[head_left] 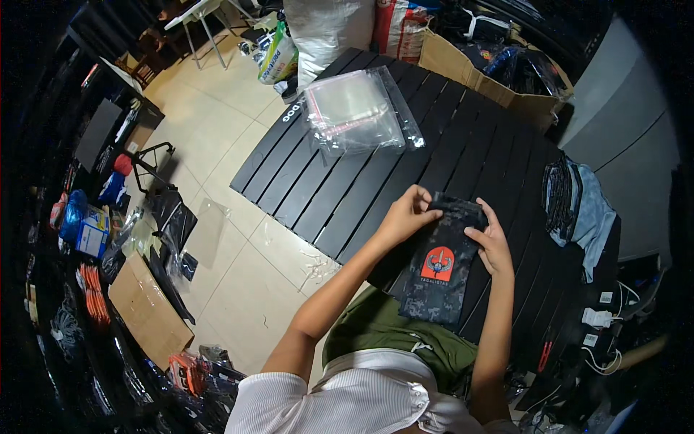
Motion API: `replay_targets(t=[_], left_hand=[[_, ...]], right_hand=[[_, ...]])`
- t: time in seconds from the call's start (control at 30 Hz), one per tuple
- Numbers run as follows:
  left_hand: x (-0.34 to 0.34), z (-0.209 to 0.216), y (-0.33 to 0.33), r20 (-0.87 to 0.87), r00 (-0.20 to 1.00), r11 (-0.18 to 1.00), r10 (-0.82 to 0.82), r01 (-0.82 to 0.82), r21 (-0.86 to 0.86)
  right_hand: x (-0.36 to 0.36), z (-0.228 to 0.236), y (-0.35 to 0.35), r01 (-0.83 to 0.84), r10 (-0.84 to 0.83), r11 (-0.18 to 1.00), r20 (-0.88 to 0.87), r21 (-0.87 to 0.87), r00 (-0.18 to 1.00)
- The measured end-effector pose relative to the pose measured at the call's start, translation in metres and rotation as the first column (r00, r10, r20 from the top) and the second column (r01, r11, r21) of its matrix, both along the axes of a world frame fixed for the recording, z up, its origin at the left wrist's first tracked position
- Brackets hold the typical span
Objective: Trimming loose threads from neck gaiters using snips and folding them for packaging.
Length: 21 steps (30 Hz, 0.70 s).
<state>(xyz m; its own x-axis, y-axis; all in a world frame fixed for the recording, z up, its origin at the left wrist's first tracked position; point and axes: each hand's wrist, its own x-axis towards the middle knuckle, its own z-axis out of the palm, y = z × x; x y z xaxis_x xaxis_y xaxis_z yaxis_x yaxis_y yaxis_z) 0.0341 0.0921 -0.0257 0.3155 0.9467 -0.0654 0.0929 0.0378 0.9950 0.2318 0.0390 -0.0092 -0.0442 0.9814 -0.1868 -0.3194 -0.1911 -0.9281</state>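
A folded dark camouflage cloth with a red emblem lies lengthwise in front of me on the black slatted table, its lower end at the near edge over my lap. My left hand pinches its far left corner between thumb and fingers. On the far right side, my right hand grips the cloth's edge, thumb on top and fingers behind. Farther off on the table is a stack of clear plastic bags. To the right sits a pile of folded dark and blue-grey cloths.
Beyond the table stand a white sack and an open cardboard box of dark packages. A flattened cardboard piece and plastic wrap lie on the tiled floor to the left. Red-handled scissors and white cables are at the lower right.
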Motion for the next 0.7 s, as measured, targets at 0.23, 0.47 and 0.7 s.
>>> replay_targets(t=[0.23, 0.47, 0.7], left_hand=[[0.023, 0.006, 0.020, 0.487, 0.873, 0.743, -0.036, 0.349, -0.571], [0.048, 0.012, 0.049, 0.501, 0.845, 0.816, -0.186, 0.416, -0.401], [0.066, 0.003, 0.068, 0.391, 0.871, 0.726, -0.299, 0.473, -0.499]], right_hand=[[0.034, -0.021, -0.001, 0.026, -0.058, 0.989, -0.215, -0.147, 0.975], [0.042, -0.020, 0.011, 0.169, -0.177, 0.984, -0.177, -0.057, 0.968], [0.052, -0.025, 0.016, 0.368, -0.372, 0.927, -0.072, -0.072, 0.925]])
